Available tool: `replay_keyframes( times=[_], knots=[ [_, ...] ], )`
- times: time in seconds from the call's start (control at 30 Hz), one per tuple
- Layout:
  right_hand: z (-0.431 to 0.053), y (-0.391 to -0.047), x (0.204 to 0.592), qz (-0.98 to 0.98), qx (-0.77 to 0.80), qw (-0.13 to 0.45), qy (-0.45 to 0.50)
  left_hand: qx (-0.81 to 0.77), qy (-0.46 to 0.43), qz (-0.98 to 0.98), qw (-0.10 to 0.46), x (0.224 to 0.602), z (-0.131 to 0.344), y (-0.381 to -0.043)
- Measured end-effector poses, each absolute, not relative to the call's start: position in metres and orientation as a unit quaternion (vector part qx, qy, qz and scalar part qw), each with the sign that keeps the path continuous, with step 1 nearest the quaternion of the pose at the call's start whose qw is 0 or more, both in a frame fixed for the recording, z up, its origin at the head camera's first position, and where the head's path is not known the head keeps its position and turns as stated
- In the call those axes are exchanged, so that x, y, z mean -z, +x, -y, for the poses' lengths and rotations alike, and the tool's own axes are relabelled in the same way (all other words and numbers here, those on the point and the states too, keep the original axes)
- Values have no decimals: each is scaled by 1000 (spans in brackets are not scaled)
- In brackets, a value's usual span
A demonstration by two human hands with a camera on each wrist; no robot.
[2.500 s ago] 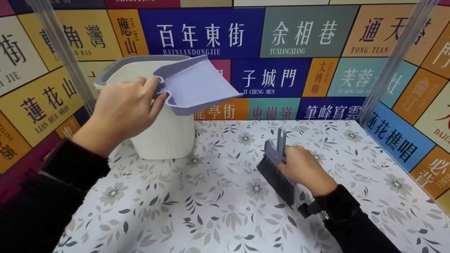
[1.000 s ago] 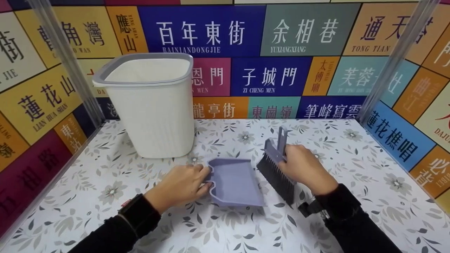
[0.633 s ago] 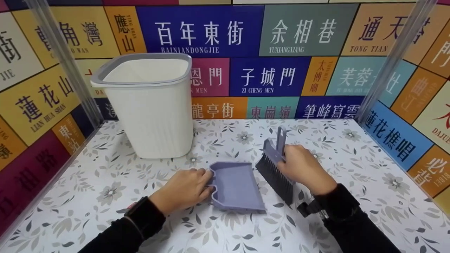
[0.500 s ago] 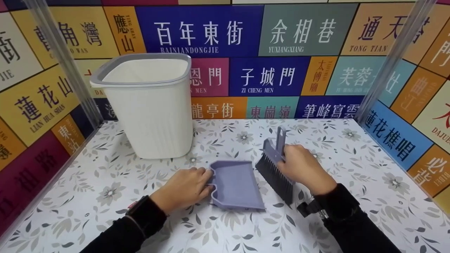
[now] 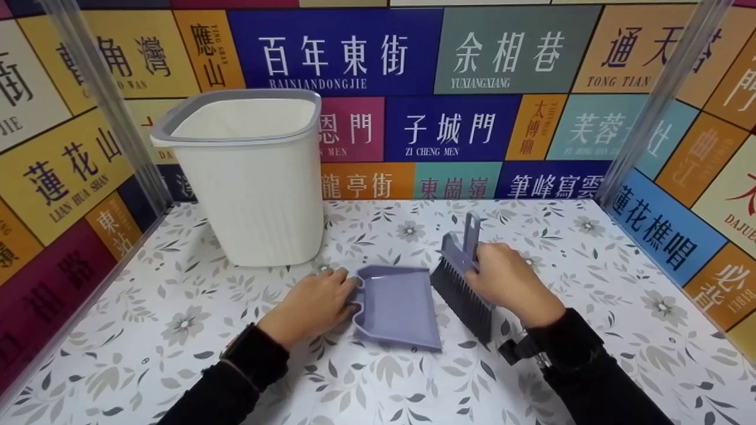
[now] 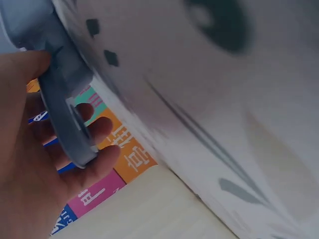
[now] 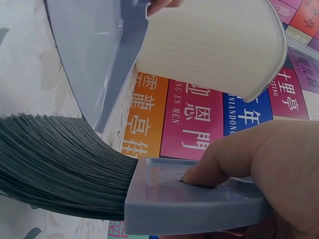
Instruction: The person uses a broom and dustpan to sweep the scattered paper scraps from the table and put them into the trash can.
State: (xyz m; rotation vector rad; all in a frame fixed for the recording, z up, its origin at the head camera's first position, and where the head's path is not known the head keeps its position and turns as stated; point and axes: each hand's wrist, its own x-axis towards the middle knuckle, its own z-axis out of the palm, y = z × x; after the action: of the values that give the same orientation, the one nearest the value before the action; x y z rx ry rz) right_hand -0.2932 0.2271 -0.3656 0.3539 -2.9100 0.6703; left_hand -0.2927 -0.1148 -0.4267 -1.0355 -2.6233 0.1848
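A grey-purple dustpan (image 5: 398, 307) lies low at the table's middle, its wide edge facing the brush. My left hand (image 5: 313, 304) holds it by its short handle (image 6: 65, 119); thumb and fingers wrap that handle in the left wrist view. Just right of the pan, my right hand (image 5: 511, 280) grips a hand brush (image 5: 463, 289) with dark bristles and a matching grey-purple body. In the right wrist view the thumb presses on the brush body (image 7: 169, 194), and the bristles (image 7: 65, 164) come close to the pan's edge. Whether they touch cannot be told.
A white trash bin (image 5: 254, 200) with a grey rim stands at the back left, its top uncovered. The table (image 5: 378, 389) has a floral cover. Walls of colourful sign panels (image 5: 336, 53) enclose the back and both sides.
The left hand has brought the dustpan down from beside the bin's rim to the table by the brush, then shifted it slightly. The right hand and brush have stayed almost still.
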Motion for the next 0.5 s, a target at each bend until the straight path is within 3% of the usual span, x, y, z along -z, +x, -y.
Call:
replay_keyframes(
  times=[0.3,0.5],
  knots=[
    [-225,-292,368,966,-216,71,125,-22,-318,941,114,420,121,-292],
    [-226,-292,365,965,-219,74,125,32,-310,942,124,421,126,-293]
  ],
)
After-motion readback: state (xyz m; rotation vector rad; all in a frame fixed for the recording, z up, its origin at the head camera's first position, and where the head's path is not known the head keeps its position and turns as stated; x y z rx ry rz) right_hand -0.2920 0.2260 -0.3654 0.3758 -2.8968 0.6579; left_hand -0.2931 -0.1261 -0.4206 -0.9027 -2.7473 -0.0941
